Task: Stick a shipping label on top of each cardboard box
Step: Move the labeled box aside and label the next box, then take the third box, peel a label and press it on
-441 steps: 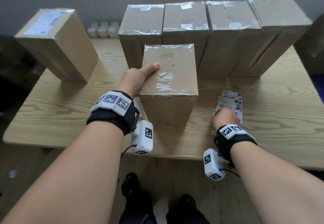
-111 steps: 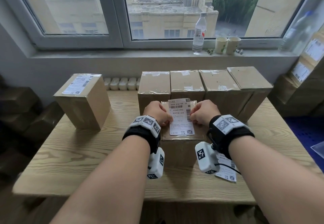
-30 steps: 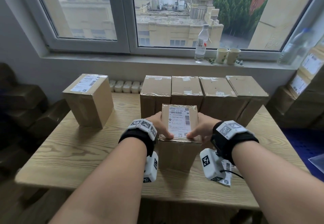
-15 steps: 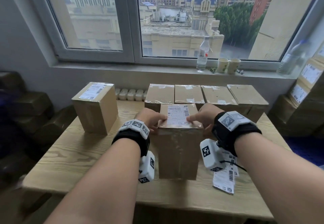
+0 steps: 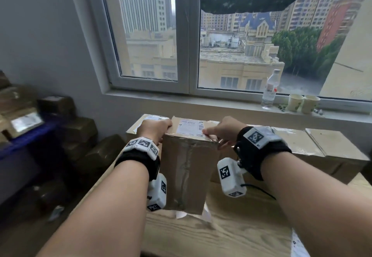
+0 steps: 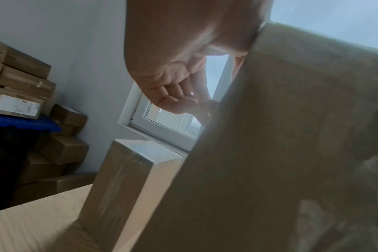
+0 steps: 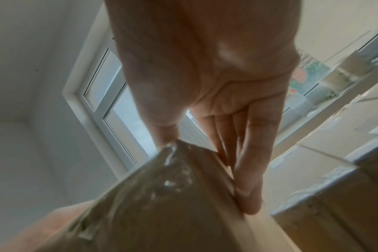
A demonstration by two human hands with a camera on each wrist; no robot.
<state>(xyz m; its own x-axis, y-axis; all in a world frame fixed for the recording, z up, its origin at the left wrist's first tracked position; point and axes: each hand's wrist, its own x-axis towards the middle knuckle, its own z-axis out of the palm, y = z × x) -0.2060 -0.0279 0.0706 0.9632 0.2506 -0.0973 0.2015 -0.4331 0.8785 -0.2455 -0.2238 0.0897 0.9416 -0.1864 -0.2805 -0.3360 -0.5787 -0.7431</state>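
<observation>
Both hands, left hand [image 5: 155,128] and right hand [image 5: 224,131], grip the labelled box [image 5: 188,168]; best carried level, then set down beside the other labelled box [image 6: 127,172].

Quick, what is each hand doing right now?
Left hand: gripping the left side of the labelled box.
Right hand: gripping the box's right side, thumb on top.

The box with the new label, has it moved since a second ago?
Yes. The box is lifted off the table and carried left, toward the other labelled box.
</observation>
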